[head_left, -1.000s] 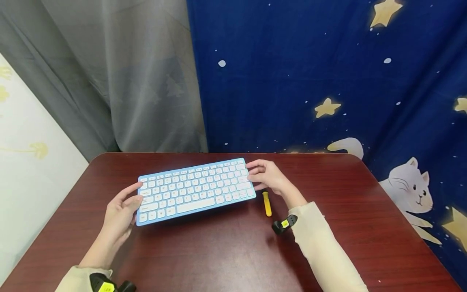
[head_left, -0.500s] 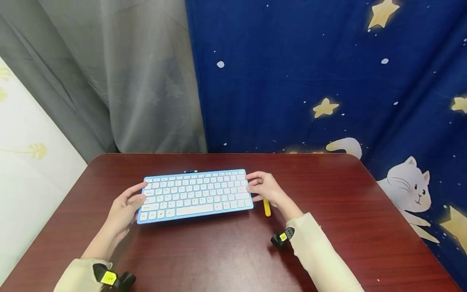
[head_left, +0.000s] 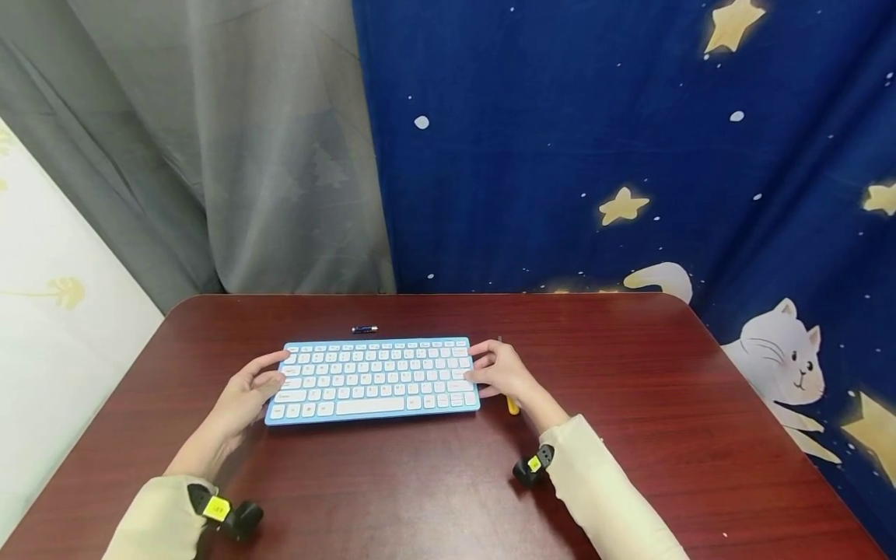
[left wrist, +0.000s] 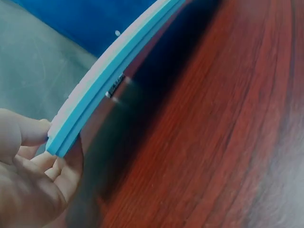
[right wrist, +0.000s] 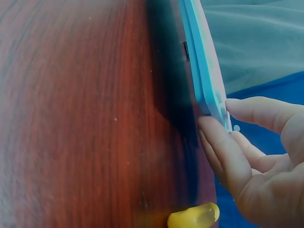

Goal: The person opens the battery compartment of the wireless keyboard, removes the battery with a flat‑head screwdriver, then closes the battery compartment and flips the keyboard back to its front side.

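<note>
A blue keyboard (head_left: 374, 381) with white keys spans the space between both hands in the head view. My left hand (head_left: 241, 400) pinches its left end, thumb on top and fingers beneath. At the right end my right hand (head_left: 505, 373) grips it the same way. Both wrist views show the keyboard's blue edge (left wrist: 95, 90) raised over the table, with a dark shadow below it. A yellow-handled tool (right wrist: 192, 216) lies on the table close to my right hand, partly covered by that hand in the head view.
A small dark pen-like stick (head_left: 364, 329) lies just beyond the keyboard's far edge. The reddish-brown wooden table (head_left: 392, 490) ends at the back against a grey curtain (head_left: 294, 155) and a blue star-patterned one (head_left: 504, 155).
Both hands have lowered the keyboard and levelled its slant, with its right end coming nearer. The dark stick behind it has come into sight, while the right hand now covers more of the yellow handle.
</note>
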Tool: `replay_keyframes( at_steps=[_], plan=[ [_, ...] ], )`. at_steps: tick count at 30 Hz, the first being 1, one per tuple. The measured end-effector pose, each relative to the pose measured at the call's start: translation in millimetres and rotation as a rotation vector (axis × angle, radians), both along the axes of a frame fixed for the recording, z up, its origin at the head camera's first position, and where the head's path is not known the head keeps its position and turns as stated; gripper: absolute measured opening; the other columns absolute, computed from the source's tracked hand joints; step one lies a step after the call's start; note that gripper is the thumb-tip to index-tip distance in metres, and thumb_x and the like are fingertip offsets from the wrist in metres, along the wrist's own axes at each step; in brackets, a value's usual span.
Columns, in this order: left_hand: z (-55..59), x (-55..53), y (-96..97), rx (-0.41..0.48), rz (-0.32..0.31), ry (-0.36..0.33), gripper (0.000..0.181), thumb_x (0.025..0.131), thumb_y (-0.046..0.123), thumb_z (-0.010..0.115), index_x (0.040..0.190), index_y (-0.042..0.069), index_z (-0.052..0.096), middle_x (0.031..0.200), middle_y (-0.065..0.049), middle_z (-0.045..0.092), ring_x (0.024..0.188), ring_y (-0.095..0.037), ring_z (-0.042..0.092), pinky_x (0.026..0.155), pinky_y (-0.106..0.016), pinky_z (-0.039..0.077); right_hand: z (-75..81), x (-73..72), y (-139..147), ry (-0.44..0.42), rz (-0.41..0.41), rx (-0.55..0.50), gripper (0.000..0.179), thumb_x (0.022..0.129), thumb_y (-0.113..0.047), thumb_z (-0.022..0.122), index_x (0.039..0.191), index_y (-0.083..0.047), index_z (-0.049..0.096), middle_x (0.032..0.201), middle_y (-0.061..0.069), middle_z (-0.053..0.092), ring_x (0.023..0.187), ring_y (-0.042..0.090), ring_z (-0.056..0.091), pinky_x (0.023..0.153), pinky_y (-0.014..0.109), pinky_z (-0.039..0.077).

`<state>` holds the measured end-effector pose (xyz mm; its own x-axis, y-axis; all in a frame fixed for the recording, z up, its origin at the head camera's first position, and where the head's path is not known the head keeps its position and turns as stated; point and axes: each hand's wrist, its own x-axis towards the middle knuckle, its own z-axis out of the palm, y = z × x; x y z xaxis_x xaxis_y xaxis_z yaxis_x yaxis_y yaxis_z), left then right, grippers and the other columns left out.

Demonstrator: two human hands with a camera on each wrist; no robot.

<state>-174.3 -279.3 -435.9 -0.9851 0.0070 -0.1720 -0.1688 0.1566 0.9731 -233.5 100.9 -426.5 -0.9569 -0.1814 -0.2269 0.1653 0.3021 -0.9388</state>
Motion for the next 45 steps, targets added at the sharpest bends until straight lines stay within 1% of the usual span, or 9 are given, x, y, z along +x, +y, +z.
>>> replay_keyframes(
  at_steps=[4, 11, 16, 20, 26, 30, 35, 40, 45],
  plan=[
    [-1.5, -7.3, -0.6, -0.029, -0.007, 0.007, 0.049, 0.097, 0.020, 0.046, 0.141, 0.006, 0.028, 0.098, 0.003, 0.059, 0.079, -0.008, 0.059, 0.068, -0.027, 0.051, -1.3, -0.3, -1.0, 0.004, -0.014, 0.018, 0.041, 0.075, 0.006, 0.070, 0.112, 0.003, 0.054, 0.086, 0.016, 0.055, 0.063, 0.019, 0.060, 0.058, 0.040, 0.053],
    [-3.3, -20.9, -2.1, -0.058, -0.028, 0.064, 0.047, 0.097, 0.017, 0.046, 0.139, 0.001, 0.031, 0.096, 0.002, 0.060, 0.077, -0.007, 0.060, 0.066, -0.025, 0.051, -3.6, -3.9, -3.3, 0.002, -0.034, 0.041, 0.042, 0.075, 0.006, 0.070, 0.114, 0.002, 0.054, 0.090, 0.017, 0.055, 0.065, 0.020, 0.061, 0.058, 0.038, 0.053],
    [-6.3, -26.4, -2.9, -0.135, -0.051, 0.100, 0.044, 0.098, 0.015, 0.044, 0.138, 0.001, 0.032, 0.106, -0.011, 0.060, 0.079, -0.006, 0.060, 0.067, -0.024, 0.050, -6.0, -6.3, -4.3, -0.004, -0.051, 0.057, 0.043, 0.074, 0.006, 0.071, 0.114, 0.001, 0.054, 0.091, 0.017, 0.055, 0.066, 0.021, 0.061, 0.057, 0.037, 0.053],
    [-9.6, -29.3, -2.6, -0.191, -0.045, 0.115, 0.043, 0.098, 0.016, 0.044, 0.137, 0.001, 0.034, 0.111, -0.020, 0.057, 0.077, -0.005, 0.059, 0.066, -0.024, 0.050, -6.8, -5.9, -5.9, 0.004, -0.064, 0.057, 0.043, 0.074, 0.006, 0.070, 0.114, 0.002, 0.054, 0.090, 0.017, 0.054, 0.065, 0.020, 0.060, 0.057, 0.038, 0.053],
    [-13.9, -31.9, -1.4, -0.323, -0.034, 0.158, 0.039, 0.098, 0.013, 0.042, 0.135, 0.000, 0.038, 0.116, -0.026, 0.053, 0.080, -0.005, 0.055, 0.065, -0.020, 0.047, -6.6, -5.4, -9.7, 0.026, -0.078, 0.070, 0.043, 0.072, 0.007, 0.071, 0.112, 0.002, 0.054, 0.088, 0.016, 0.054, 0.060, 0.020, 0.059, 0.055, 0.037, 0.053],
    [-14.7, -31.8, -0.1, -0.402, -0.019, 0.165, 0.038, 0.097, 0.010, 0.043, 0.134, 0.000, 0.040, 0.121, -0.027, 0.048, 0.087, -0.018, 0.053, 0.066, -0.019, 0.045, -7.5, -4.9, -11.4, 0.030, -0.080, 0.082, 0.044, 0.072, 0.007, 0.071, 0.112, 0.001, 0.054, 0.088, 0.016, 0.054, 0.061, 0.020, 0.060, 0.055, 0.037, 0.053],
    [-15.8, -31.3, 1.5, -0.436, -0.008, 0.160, 0.039, 0.095, 0.008, 0.044, 0.133, 0.000, 0.040, 0.121, -0.027, 0.045, 0.088, -0.028, 0.051, 0.064, -0.020, 0.044, -9.7, -3.8, -13.4, 0.034, -0.085, 0.100, 0.044, 0.073, 0.006, 0.071, 0.112, 0.000, 0.052, 0.089, 0.015, 0.054, 0.064, 0.020, 0.060, 0.055, 0.036, 0.053],
    [-16.1, -30.7, 2.2, -0.446, -0.011, 0.158, 0.041, 0.094, 0.007, 0.046, 0.134, 0.000, 0.040, 0.117, -0.026, 0.046, 0.086, -0.028, 0.051, 0.062, -0.021, 0.045, -11.6, -3.4, -14.3, 0.045, -0.091, 0.112, 0.044, 0.073, 0.006, 0.071, 0.113, -0.001, 0.052, 0.090, 0.015, 0.053, 0.064, 0.020, 0.060, 0.055, 0.036, 0.053],
    [-14.1, -28.7, 3.5, -0.461, -0.024, 0.144, 0.043, 0.093, 0.009, 0.050, 0.135, 0.000, 0.039, 0.115, -0.025, 0.046, 0.086, -0.027, 0.050, 0.063, -0.022, 0.044, -10.0, -2.3, -11.0, 0.029, -0.066, 0.095, 0.044, 0.075, 0.004, 0.070, 0.115, 0.000, 0.052, 0.092, 0.015, 0.052, 0.067, 0.020, 0.060, 0.056, 0.037, 0.053]
  ],
)
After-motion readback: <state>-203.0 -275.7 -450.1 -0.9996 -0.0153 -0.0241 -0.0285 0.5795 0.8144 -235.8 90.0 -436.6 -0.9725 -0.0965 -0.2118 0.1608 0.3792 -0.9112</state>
